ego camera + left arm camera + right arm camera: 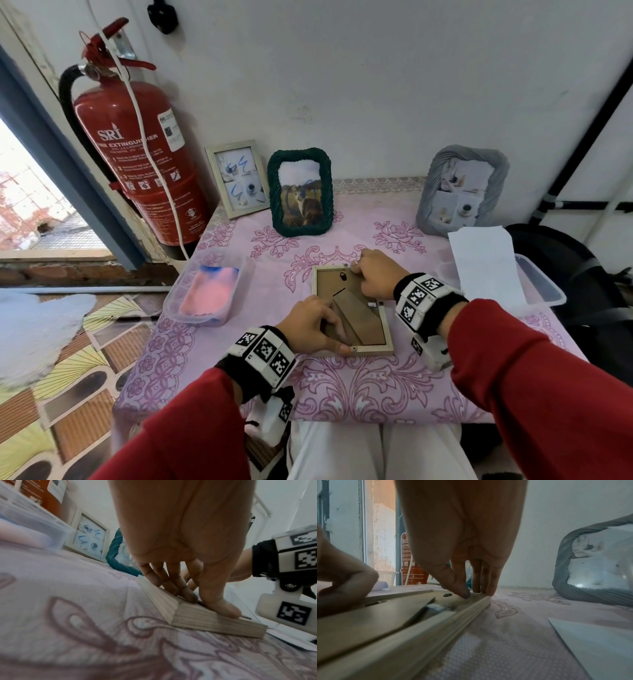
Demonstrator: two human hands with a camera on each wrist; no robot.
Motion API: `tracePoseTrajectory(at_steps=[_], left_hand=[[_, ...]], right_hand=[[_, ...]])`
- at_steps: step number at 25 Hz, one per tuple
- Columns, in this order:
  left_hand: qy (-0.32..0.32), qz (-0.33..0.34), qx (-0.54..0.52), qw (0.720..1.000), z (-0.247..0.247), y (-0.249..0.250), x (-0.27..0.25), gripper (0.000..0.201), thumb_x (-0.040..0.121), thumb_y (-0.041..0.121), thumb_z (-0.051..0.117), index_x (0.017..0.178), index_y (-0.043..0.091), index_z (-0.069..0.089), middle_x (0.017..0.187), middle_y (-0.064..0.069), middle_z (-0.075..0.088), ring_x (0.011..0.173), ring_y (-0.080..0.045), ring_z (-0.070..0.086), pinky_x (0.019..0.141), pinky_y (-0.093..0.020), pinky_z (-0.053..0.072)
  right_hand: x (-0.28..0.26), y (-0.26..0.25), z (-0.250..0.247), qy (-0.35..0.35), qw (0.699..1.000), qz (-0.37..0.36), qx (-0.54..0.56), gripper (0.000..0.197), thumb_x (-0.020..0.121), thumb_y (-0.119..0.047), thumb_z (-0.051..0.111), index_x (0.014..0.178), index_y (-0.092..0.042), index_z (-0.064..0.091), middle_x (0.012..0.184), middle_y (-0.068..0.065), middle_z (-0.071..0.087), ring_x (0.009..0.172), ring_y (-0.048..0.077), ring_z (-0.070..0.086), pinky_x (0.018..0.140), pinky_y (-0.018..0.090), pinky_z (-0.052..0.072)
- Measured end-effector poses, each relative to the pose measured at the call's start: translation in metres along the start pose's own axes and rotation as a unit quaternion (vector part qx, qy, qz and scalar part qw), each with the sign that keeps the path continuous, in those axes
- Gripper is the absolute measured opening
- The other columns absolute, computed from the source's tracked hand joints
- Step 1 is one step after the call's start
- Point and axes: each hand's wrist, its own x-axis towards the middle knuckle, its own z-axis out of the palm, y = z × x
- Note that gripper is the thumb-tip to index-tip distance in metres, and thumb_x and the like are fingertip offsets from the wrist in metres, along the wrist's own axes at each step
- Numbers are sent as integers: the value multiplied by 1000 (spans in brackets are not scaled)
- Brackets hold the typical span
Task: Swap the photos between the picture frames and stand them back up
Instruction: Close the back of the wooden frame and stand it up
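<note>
A light wooden picture frame (352,308) lies face down on the pink tablecloth, its brown backing and folded stand facing up. My left hand (308,325) presses on its near left corner, fingers on the backing and thumb on the near rail (197,619) beside a small clip. My right hand (376,274) pinches the far right corner (484,599), thumb on the rail and fingers over the far edge. Three frames stand by the wall: a white one (236,178), a green rope one (301,192) with a cat photo, and a grey one (462,190).
A white sheet (483,260) lies at the right, partly over a clear plastic tub (544,284). Another clear tub (205,291) with a pink and blue cloth sits at the left table edge. A red fire extinguisher (137,154) stands left of the table.
</note>
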Motion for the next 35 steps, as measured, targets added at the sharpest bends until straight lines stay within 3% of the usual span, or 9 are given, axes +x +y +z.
tracePoseTrajectory(at_steps=[5,11,15,18,21,24,26,31,35], left_hand=[[-28,-41,96,994,-6,8,9,23,67,35,79,87,23,75,81,14,55,92,-9,52,93,-35,29],[-41,-18,99,994,-4,9,13,16,74,31,74,89,24,74,83,9,63,87,-3,48,82,-30,27],[-17,-21,-49,998,1,2,8,16,72,16,79,85,10,72,67,9,59,70,-8,52,72,-26,40],[34,-24,-82,996,4,-2,1,17,67,22,83,78,14,72,71,-2,62,67,-10,53,67,-30,44],[12,-37,-63,997,2,-4,-1,27,59,35,86,79,24,72,85,0,67,82,-12,59,84,-37,48],[2,-52,-63,997,2,-4,-1,35,54,37,87,84,22,75,91,2,71,94,-13,62,97,-49,42],[13,-61,-81,995,4,-6,-2,41,51,41,85,85,19,76,92,0,72,97,-14,63,100,-53,40],[29,-53,-99,993,9,-6,-4,33,60,25,86,90,13,77,94,1,70,101,-16,62,103,-54,36],[67,-57,-39,995,10,-1,-9,40,57,35,86,92,18,75,93,5,67,94,-12,59,97,-49,41]], right_hand=[[-1,4,-7,-9,1000,-10,15,39,81,-2,53,118,-11,64,111,18,61,103,32,58,73,23,34],[-4,13,-5,22,996,-3,90,43,76,0,56,118,-10,57,123,9,60,113,24,54,88,26,42],[-3,16,-3,33,996,-14,87,38,80,0,55,116,-9,60,123,8,60,114,23,54,87,23,39],[0,17,-2,38,996,-16,82,38,81,2,52,116,-9,61,124,8,60,116,23,53,91,25,39],[0,19,-1,42,995,-20,84,39,80,4,50,115,-9,62,123,8,60,116,23,54,93,26,40],[0,20,2,46,995,-20,84,40,80,4,49,115,-9,62,123,9,60,116,24,53,93,27,40],[0,20,3,48,995,-20,88,40,79,5,49,114,-10,62,123,9,60,115,24,53,94,28,41],[0,22,4,49,994,-27,98,42,78,6,49,114,-11,63,122,8,60,115,23,53,94,27,41],[-2,22,5,58,990,-33,120,42,77,7,48,112,-10,64,121,8,62,114,23,54,96,29,43]])
